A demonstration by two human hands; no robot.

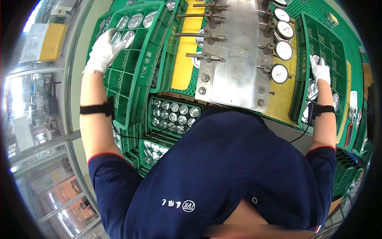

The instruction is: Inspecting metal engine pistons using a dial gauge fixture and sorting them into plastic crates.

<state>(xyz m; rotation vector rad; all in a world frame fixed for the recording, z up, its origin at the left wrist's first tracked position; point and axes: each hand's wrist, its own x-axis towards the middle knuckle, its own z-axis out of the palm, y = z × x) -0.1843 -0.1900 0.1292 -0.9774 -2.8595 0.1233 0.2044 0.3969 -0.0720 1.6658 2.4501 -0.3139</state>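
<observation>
My left hand (104, 51), in a white glove, is over the divided green crate (137, 75) at the left. Its thumb and fingers are closed around a shiny round metal piston (115, 38) in one compartment. Another piston (128, 39) lies right by the thumb, with several more in the far compartments. My right hand (320, 71), also gloved, reaches into the green crate (299, 85) at the right. Its fingers are pinched on a small grey metal part, apparently a piston (316, 58), mostly hidden. More pistons (312, 91) sit in compartments below that hand.
Between the crates stands a metal fixture (238, 51) with handled rods at its left and several dial gauges (284, 50) at its right. Lower down, crates of pistons (174, 116) are stacked beside my left arm. Glazed partitions (39, 75) line the far left.
</observation>
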